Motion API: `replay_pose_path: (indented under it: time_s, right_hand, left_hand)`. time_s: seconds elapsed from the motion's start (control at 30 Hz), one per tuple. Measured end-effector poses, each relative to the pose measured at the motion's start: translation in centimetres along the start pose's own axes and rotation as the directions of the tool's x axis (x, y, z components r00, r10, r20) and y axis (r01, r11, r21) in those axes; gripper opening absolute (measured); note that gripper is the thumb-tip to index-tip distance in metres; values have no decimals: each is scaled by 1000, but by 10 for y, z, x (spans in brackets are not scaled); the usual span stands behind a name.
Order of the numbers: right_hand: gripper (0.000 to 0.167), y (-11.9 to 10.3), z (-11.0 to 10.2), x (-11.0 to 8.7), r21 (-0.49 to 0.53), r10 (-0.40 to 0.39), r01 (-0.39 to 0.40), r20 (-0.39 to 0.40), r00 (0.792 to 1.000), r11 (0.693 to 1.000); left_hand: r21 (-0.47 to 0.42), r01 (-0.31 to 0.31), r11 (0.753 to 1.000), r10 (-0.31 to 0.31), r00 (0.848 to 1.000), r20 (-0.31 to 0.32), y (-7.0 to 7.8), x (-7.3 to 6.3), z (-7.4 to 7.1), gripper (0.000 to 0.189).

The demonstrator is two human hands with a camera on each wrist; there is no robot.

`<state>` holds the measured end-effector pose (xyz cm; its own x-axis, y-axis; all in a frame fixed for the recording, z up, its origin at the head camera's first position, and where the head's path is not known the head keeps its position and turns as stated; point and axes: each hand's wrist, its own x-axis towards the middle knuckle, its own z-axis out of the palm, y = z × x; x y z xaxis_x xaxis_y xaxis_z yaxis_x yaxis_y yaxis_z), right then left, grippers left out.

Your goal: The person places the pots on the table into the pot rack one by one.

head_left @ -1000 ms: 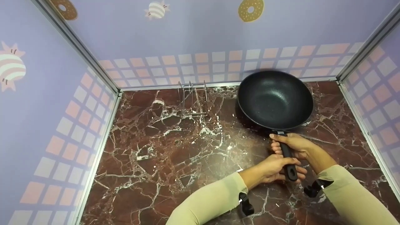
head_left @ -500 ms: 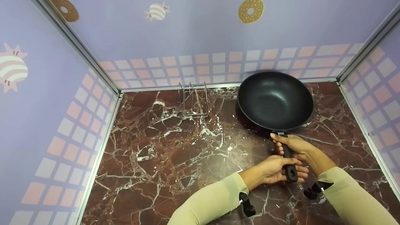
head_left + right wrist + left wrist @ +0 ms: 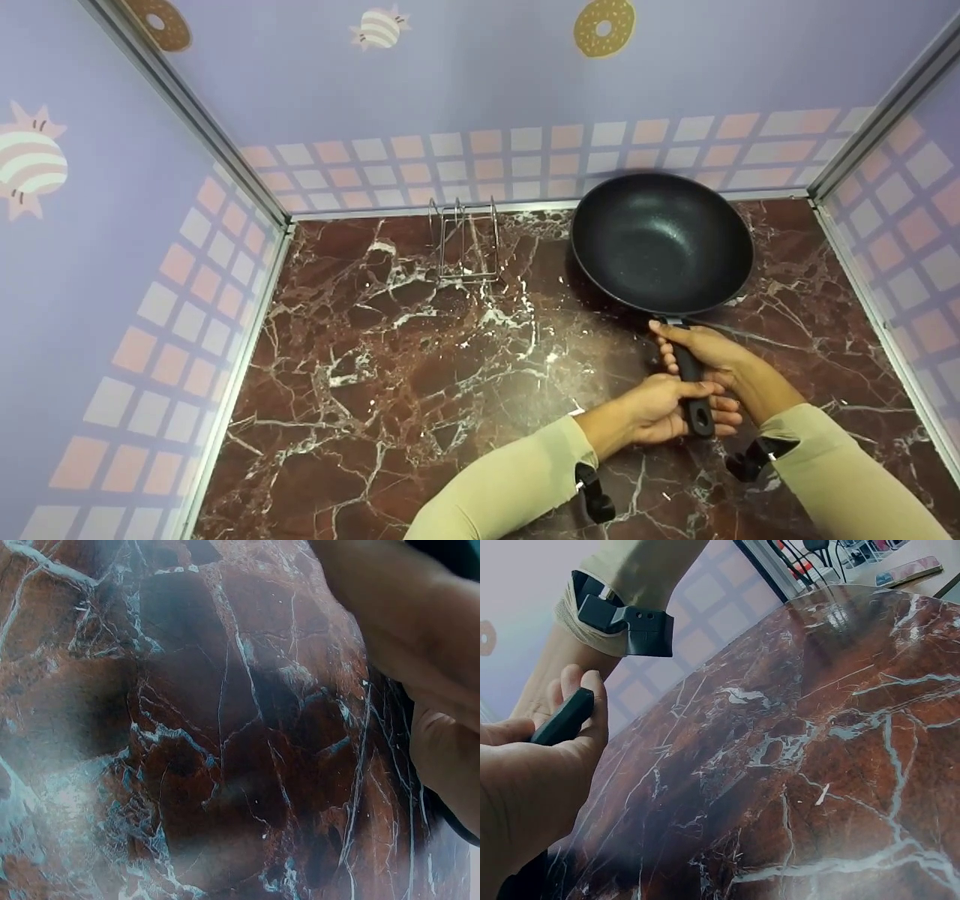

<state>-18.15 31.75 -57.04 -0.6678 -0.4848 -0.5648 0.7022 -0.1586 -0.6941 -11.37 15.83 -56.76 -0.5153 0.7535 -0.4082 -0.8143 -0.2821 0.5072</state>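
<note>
A deep black wok [image 3: 660, 247] takes up the back right of the marble-patterned tabletop, its long black handle pointing toward the person. My right hand [image 3: 709, 349] grips the handle close to the wok, thumb laid along the top and fingers curled around it. Nearer the handle's end, my left hand [image 3: 667, 409] holds it between the thumb above and the fingers underneath. In the left wrist view the handle's tip [image 3: 566, 716] pokes out between thumb and fingers. The right wrist view catches only part of the right hand [image 3: 420, 637], with the dark wok edge beyond it.
A thin metal wire rack [image 3: 466, 240] stands at the back, left of the wok. Patterned purple walls [image 3: 480, 82] close in the back and both sides of the tabletop [image 3: 375, 420]. Small white specks lie scattered on the surface.
Both hands stay on the handle and the wok keeps its place. The left fingers under the handle have straightened slightly to the right since a second ago.
</note>
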Motion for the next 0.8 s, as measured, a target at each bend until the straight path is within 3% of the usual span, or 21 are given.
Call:
replay_pose_path:
  time_s: [0.13,0.37,0.53,0.8]
  right_hand:
    - [38,1,-1,0,6,-21,20,30,999,1000]
    - [45,3,-1,1,28,-42,39,132,990,999]
    - [49,5,1,1,14,-41,40,145,989,999]
    - [51,4,6,3,115,-87,66,192,978,991]
  left_hand:
    - [30,-13,999,12,1000,28,0,-2,-2,21]
    - [67,-13,998,12,1000,8,1,-3,-2,23]
    - [100,-27,995,25,1000,18,0,-4,-4,24]
    - [109,-56,993,47,996,78,4,-8,-8,23]
